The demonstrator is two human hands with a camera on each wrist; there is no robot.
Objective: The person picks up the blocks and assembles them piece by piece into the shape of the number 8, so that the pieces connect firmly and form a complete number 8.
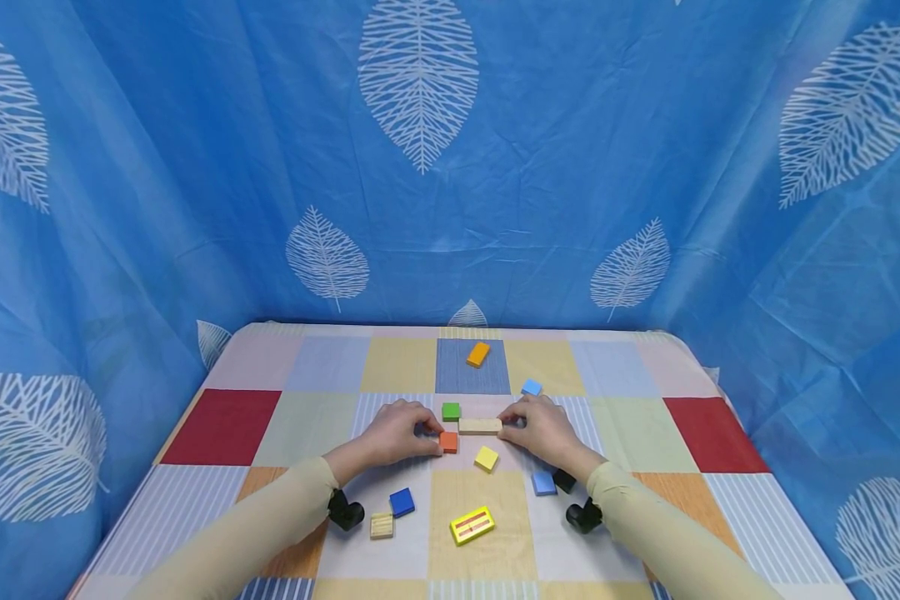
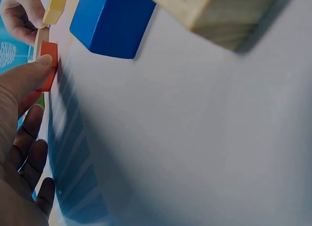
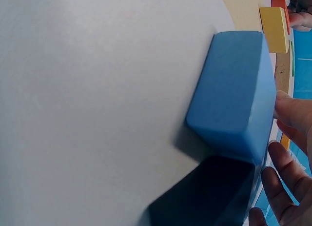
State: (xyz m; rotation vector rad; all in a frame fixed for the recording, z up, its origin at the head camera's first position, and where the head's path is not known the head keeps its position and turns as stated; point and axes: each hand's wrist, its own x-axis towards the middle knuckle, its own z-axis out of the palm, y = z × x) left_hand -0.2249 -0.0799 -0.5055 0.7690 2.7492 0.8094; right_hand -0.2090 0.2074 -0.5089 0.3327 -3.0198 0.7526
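My left hand (image 1: 397,433) pinches a small orange-red block (image 1: 448,443) between thumb and index finger; the left wrist view shows the thumb (image 2: 45,61) lying on the block, with the other fingers loosely bent. At the right end of a long plain wooden block (image 1: 478,427), my right hand (image 1: 546,429) grips with thumb and index finger. The red block sits close to the wooden block's left end. A green block (image 1: 451,412) stands just behind the red one. Nearer me, a yellow block (image 1: 486,458) lies between the hands.
Around the patchwork tablecloth lie an orange block (image 1: 477,354), a light blue block (image 1: 531,387), a blue block (image 1: 543,483), a black block (image 1: 564,480), a dark blue block (image 1: 402,502), a small wooden block (image 1: 382,526) and a yellow striped block (image 1: 472,526). A blue curtain (image 1: 510,183) hangs behind.
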